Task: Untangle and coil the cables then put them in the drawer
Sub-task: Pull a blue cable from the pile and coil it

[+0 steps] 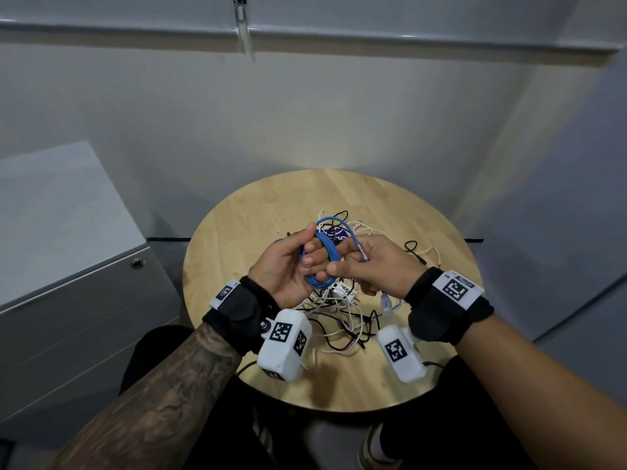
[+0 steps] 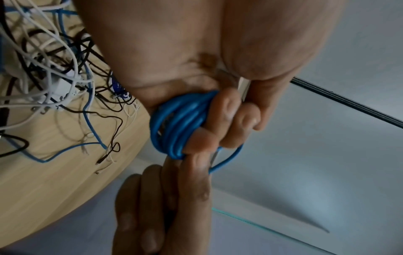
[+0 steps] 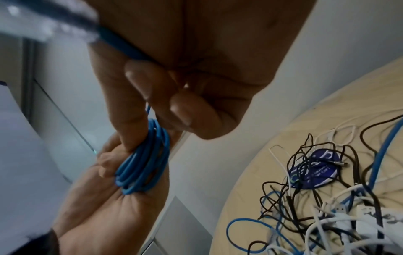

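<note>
Above the round wooden table (image 1: 237, 212), the left hand (image 1: 281, 266) holds a blue cable (image 1: 322, 256) coiled in several loops, its fingers (image 2: 226, 107) curled through the coil. The right hand (image 1: 376, 269), just beside it, pinches the cable's loose end between thumb and curled fingers. Under both hands a tangle of cables (image 1: 342, 313) lies on the table. A grey drawer cabinet (image 1: 68, 266) stands left of the table.

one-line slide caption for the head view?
Left hand holds blue cable coil; right hand pinches its free end above tangled cables.
</note>
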Demonstrator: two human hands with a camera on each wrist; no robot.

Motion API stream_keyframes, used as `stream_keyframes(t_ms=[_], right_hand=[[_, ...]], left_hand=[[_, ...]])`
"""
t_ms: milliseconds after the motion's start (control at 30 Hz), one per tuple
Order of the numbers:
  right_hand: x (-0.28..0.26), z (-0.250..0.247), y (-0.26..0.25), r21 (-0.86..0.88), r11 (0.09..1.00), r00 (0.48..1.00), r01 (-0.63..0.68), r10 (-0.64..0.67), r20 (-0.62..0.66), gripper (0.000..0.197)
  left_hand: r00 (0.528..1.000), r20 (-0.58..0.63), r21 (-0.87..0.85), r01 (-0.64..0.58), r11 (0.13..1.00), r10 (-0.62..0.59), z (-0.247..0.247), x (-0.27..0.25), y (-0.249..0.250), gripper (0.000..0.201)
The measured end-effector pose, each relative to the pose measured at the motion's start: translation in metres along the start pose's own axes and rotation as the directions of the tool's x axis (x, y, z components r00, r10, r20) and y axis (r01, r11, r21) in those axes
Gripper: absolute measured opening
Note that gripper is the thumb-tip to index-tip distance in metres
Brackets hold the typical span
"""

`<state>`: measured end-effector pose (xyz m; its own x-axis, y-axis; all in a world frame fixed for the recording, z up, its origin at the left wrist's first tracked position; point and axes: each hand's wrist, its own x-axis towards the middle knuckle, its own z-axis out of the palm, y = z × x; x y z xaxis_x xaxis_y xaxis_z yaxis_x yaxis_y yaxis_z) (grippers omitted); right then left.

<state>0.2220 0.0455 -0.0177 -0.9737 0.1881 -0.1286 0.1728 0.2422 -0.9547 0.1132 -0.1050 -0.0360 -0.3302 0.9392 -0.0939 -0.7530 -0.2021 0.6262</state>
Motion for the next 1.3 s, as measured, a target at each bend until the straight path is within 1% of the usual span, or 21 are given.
stream_keyframes(t_ms=[100,233,267,400,533,600,633,700,767,800,867,933,1000,1067,1100,1233,1300], right_hand=[[0.001,-0.003,0.003,-0.032,0.999,1.000,0.013,-0.013,-0.010,0.015],[-0.001,-0.003,0.005,-0.020,0.999,0.998,0.029,-0.030,-0.048,0.011],[-0.001,-0.003,0.005,-0.025,0.999,0.998,0.032,-0.034,-0.050,0.012],[-0.001,0.000,0.014,-0.025,0.999,0.996,0.035,-0.037,-0.083,0.017],[-0.002,0.012,0.034,0.033,0.999,0.988,0.024,-0.018,-0.152,0.007],[-0.003,0.020,0.046,0.074,0.997,0.982,0.000,0.014,-0.187,0.013],[-0.003,0.024,0.052,0.092,0.996,0.979,-0.015,0.033,-0.201,0.015],[-0.002,0.031,0.065,0.107,0.993,0.975,-0.044,0.066,-0.213,0.009],[-0.001,0.038,0.078,0.121,0.991,0.975,-0.057,0.082,-0.208,0.015],[-0.001,0.042,0.085,0.144,0.987,0.975,-0.066,0.095,-0.200,0.016],[-0.002,0.046,0.099,0.253,0.963,0.972,-0.099,0.148,-0.183,0.008],[-0.008,0.047,0.114,0.397,0.907,0.966,-0.143,0.215,-0.143,0.007],[-0.016,0.047,0.127,0.464,0.870,0.962,-0.167,0.246,-0.117,0.007],[-0.023,0.047,0.137,0.501,0.848,0.955,-0.172,0.268,-0.124,0.004],[-0.024,0.048,0.140,0.524,0.836,0.947,-0.164,0.282,-0.153,0.004],[-0.023,0.046,0.147,0.573,0.813,0.882,-0.102,0.340,-0.326,0.007],[-0.023,0.044,0.148,0.576,0.810,0.877,-0.108,0.351,-0.329,0.008]], left_hand=[[1.000,0.010,0.116,-0.015,0.993,0.013,0.000,0.000,0.000,0.037],[0.997,-0.052,0.336,-0.033,0.941,0.054,-0.002,0.000,0.007,0.034],[0.997,-0.059,0.355,-0.033,0.934,0.057,-0.002,0.000,0.007,0.032],[0.996,-0.091,0.259,0.004,0.966,0.020,-0.003,0.001,-0.004,0.030],[0.977,-0.214,0.198,0.050,0.979,-0.007,-0.009,0.003,-0.022,0.030],[0.967,-0.256,0.146,0.055,0.988,-0.016,-0.017,0.003,-0.033,0.030],[0.961,-0.277,0.128,0.049,0.991,-0.012,-0.021,0.004,-0.039,0.030],[0.942,-0.334,0.121,0.020,0.992,0.022,-0.029,0.005,-0.049,0.031],[0.915,-0.395,0.150,-0.016,0.988,0.075,-0.039,0.006,-0.057,0.032],[0.901,-0.423,0.168,-0.024,0.985,0.094,-0.043,0.005,-0.061,0.033],[0.874,-0.473,0.194,-0.017,0.981,0.109,-0.053,0.002,-0.069,0.033],[0.851,-0.514,0.203,-0.002,0.979,0.108,-0.063,-0.003,-0.078,0.033],[0.836,-0.541,0.197,0.015,0.980,0.096,-0.071,-0.007,-0.088,0.033],[0.839,-0.540,0.183,0.041,0.982,0.066,-0.075,-0.011,-0.097,0.033],[0.845,-0.533,0.178,0.058,0.982,0.047,-0.076,-0.012,-0.100,0.033],[0.875,-0.485,0.180,0.102,0.978,-0.002,-0.074,-0.012,-0.109,0.032],[0.880,-0.475,0.188,0.125,0.974,-0.021,-0.073,-0.011,-0.113,0.031]])
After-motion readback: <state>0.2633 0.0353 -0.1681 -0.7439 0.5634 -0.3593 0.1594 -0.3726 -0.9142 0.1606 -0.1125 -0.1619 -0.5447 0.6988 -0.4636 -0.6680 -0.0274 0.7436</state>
